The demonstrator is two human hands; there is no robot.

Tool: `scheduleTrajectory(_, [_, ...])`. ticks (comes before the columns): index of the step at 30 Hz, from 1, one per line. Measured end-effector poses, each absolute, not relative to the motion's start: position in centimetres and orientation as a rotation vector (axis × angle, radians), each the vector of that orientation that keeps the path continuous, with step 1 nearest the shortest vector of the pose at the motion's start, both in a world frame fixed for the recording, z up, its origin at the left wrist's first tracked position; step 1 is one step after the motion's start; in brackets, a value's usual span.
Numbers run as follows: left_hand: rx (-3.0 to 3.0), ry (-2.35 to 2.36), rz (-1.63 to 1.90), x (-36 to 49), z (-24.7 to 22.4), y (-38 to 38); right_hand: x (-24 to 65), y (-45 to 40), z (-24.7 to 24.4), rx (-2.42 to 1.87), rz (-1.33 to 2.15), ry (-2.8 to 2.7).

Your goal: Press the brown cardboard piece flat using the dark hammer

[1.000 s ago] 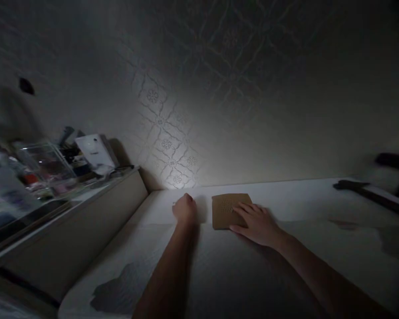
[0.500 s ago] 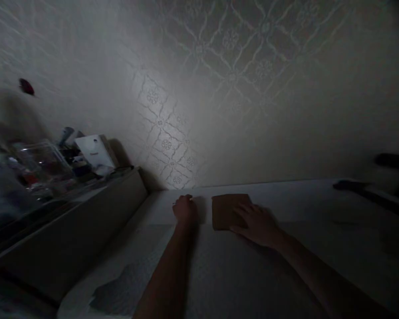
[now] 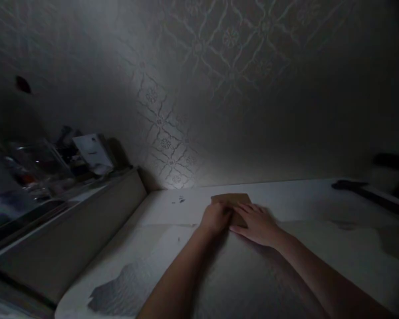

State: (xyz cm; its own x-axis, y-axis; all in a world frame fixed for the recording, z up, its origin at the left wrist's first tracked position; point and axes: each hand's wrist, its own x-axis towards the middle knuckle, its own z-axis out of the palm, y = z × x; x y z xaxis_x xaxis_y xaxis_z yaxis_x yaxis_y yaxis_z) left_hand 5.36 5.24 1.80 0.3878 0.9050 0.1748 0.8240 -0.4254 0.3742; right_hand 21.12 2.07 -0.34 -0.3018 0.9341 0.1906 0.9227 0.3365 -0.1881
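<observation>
A brown square that looks like cardboard [image 3: 231, 197] lies flat on the white tabletop, near the wall. My right hand [image 3: 255, 223] rests flat across its right side, fingers stretched out. Over the left part of the square is my left hand [image 3: 216, 217], its fingers curled and pressed together close to the right fingertips. Whatever those fingers pinch, if anything, is hidden in the dim light. Several small dark bits [image 3: 181, 200] lie on the table to the left of the hands, and one tiny bit [image 3: 178, 239] sits nearer.
On the left, a raised shelf [image 3: 119, 188] holds a white box [image 3: 92, 149], a clear container [image 3: 41, 161] and other clutter. A dark bar-like object [image 3: 355, 186] reaches in from the right. Patterned wallpaper [image 3: 232, 110] rises behind the table. A grey ragged patch [image 3: 119, 288] marks the front left.
My left hand has moved right, from the small dark bits onto the brown square. My right hand stays in place. The scene has grown darker on the wall.
</observation>
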Motion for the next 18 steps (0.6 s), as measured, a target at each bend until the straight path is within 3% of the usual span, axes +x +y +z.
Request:
scheduleTrajectory(10, [2.399, 1.563, 0.676, 5.0, 2.1, 5.9, 20.9, 1.9, -0.2, -1.638, 0.093, -2.369])
scheduleTrajectory(18, [2.06, 2.08, 0.734, 2.0, 2.9, 7.2, 20.8, 1.5, 0.3, -1.651, 0.124, -2.364])
